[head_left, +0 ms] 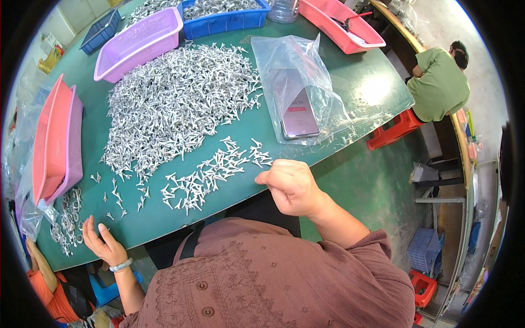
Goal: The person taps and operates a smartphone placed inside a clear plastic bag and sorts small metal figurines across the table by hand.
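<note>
My right hand [290, 187] is curled closed at the table's near edge, thumb against the bent fingers. Whatever it may hold is hidden. Just left of it lies a loose strip of small silvery Y-shaped metal parts [205, 177]. Beyond that strip spreads a large heap of the same kind of parts [178, 101]. At the lower left, my left hand [105, 244] has its fingers apart over the table edge, a bracelet on its wrist. Beside its fingertips is a small pile of metal rings and clasps [66, 224]. Several single parts [116, 197] lie scattered between pile and strip.
A phone [299, 116] lies under a clear plastic bag [276, 52]. Stacked pink and purple baskets [52, 136] stand at left. Purple [139, 44], blue [227, 21] and pink [342, 27] baskets line the back. Another person [443, 82] sits at right; an orange-clad person [54, 300] is lower left.
</note>
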### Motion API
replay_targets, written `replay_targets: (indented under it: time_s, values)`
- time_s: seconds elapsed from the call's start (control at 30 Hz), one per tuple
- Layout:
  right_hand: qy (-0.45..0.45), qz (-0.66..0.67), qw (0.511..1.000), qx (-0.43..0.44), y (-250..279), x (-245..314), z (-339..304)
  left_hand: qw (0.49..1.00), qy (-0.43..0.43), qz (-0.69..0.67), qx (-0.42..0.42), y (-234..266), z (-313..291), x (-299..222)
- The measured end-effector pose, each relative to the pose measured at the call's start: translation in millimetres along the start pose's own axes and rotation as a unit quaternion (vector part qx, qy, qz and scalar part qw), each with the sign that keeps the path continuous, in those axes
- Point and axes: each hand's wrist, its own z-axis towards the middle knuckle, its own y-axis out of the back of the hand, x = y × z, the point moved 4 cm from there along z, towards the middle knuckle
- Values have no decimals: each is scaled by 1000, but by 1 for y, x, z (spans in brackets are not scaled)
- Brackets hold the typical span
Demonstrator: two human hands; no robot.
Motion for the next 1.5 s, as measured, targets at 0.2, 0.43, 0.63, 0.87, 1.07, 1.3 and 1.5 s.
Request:
replay_targets:
  time_s: [0.2,0.43,0.63,0.87,1.07,1.3,1.5]
  values:
    - [-2,3,1000,2,0,1,0,1000,3,-2,-1,0,-1,0]
    - [-8,9,1000,8,-4,-1,4,1000,10,-3,-1,-1,1,0]
    - [-2,20,1000,12,-7,2,1,1000,4,1,-2,3,1,-3]
    - [-41,73,996,8,-16,-7,-7,999,33,-16,1,-1,-2,-9]
    - [-60,121,991,9,-18,-13,-5,999,40,-10,0,3,-6,-3]
    - [-84,106,991,-24,-18,-14,-9,999,28,-39,-7,0,3,-15]
    - [-112,87,990,-6,-6,-6,-10,997,34,-61,-18,-1,3,-16]
